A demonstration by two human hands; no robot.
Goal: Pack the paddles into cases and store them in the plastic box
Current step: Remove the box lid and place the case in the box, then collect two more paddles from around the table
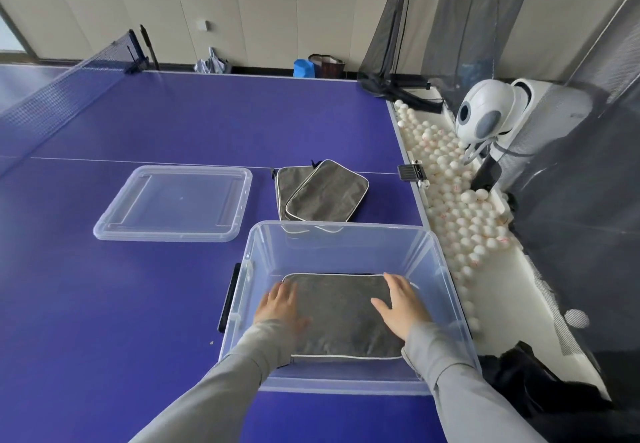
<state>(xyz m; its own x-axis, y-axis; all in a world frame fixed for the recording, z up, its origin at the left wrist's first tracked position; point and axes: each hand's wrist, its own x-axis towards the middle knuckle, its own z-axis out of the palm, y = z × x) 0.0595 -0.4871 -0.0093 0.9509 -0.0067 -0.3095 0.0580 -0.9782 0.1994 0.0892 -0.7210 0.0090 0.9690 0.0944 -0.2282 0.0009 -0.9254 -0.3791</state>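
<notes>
A clear plastic box (433,255) stands on the blue table near its right edge. A grey paddle case (341,314) with white piping lies flat on the box floor. My left hand (280,307) rests flat on the case's left side, fingers spread. On the case's right side my right hand (401,304) also lies flat with fingers apart. Neither hand grips anything. Two more grey cases (322,193) lie stacked and overlapping on the table just behind the box. No bare paddle is visible.
The box's clear lid (173,203) lies on the table to the left. A trough of several white balls (460,214) runs along the table's right edge, with a white ball machine (485,117) and dark netting behind. The table net (69,79) stands far left.
</notes>
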